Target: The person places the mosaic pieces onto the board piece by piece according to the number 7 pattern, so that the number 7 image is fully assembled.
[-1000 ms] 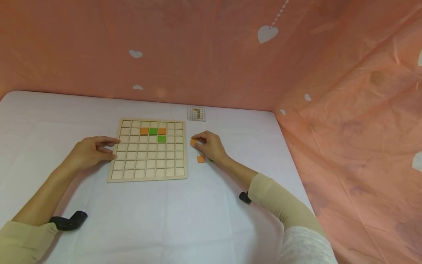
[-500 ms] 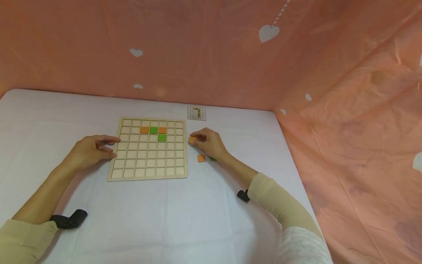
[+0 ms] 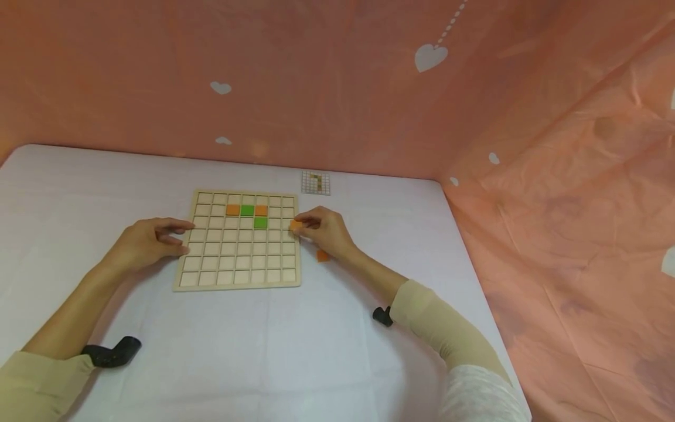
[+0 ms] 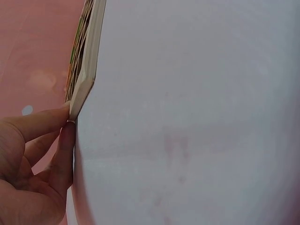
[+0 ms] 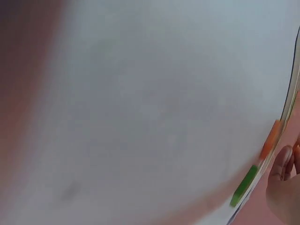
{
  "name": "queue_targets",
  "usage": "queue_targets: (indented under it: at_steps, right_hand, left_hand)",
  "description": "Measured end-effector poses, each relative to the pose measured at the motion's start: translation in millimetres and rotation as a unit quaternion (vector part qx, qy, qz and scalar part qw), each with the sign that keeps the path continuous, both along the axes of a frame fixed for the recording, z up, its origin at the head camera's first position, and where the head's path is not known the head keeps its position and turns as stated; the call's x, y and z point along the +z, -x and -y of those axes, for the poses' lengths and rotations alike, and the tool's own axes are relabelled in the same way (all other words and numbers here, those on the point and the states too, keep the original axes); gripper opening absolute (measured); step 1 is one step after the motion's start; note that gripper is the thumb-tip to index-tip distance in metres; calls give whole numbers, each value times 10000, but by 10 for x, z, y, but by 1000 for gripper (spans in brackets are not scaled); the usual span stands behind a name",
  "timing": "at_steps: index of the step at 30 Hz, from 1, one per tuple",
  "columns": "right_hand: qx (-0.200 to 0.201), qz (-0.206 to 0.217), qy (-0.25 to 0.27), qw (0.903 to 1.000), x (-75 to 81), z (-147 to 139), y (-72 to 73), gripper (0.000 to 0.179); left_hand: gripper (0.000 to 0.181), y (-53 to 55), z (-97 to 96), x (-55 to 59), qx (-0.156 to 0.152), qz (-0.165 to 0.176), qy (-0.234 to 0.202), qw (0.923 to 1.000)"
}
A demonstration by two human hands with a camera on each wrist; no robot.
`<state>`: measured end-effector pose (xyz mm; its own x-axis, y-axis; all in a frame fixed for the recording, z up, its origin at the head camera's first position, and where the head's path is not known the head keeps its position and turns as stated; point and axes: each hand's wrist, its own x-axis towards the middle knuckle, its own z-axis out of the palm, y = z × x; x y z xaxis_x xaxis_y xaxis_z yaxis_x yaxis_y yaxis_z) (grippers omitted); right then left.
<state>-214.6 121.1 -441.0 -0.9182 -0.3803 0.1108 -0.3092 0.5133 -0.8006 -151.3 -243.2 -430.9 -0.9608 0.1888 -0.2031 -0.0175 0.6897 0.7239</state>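
A wooden grid board [image 3: 237, 249] lies on the white-covered table. Four-sided flat tiles sit in its upper cells: orange [image 3: 233, 210], green [image 3: 247, 210], orange [image 3: 261, 210], with a second green tile [image 3: 261, 223] below the last. My right hand [image 3: 331, 233] pinches an orange tile [image 3: 294, 225] over the board's right edge. At the opposite side, the left hand [image 3: 142, 243] touches the left edge with fingers extended; its fingertips [image 4: 65, 107] meet the board's rim in the left wrist view.
One loose orange tile [image 3: 322, 256] lies right of the board, partly under the right hand. A loose green tile [image 5: 243, 186] shows in the right wrist view. Behind stands a small pattern card [image 3: 316, 183]. A pink curtain [image 3: 316, 88] hangs past the table's far edge.
The right hand has moved left with the orange tile, from beside the board to over its right edge. The left hand stays at the left edge.
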Motion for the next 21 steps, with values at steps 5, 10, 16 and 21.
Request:
queue_targets:
  at_steps: [5, 10, 16, 21]
  right_hand:
    - [126, 74, 35, 9999, 6, 158, -25, 26]
    - [267, 60, -24, 9996, 16, 314, -48, 26]
    - [406, -32, -282, 9988, 19, 477, -77, 26]
    - [539, -287, -571, 9965, 17, 577, -83, 24]
  left_hand:
    - [57, 11, 9, 11, -38, -30, -11, 10000]
    - [57, 19, 15, 10, -59, -19, 4, 10000]
    - [58, 17, 29, 0, -29, -33, 56, 10000]
    - [58, 6, 33, 10, 3, -38, 65, 10000]
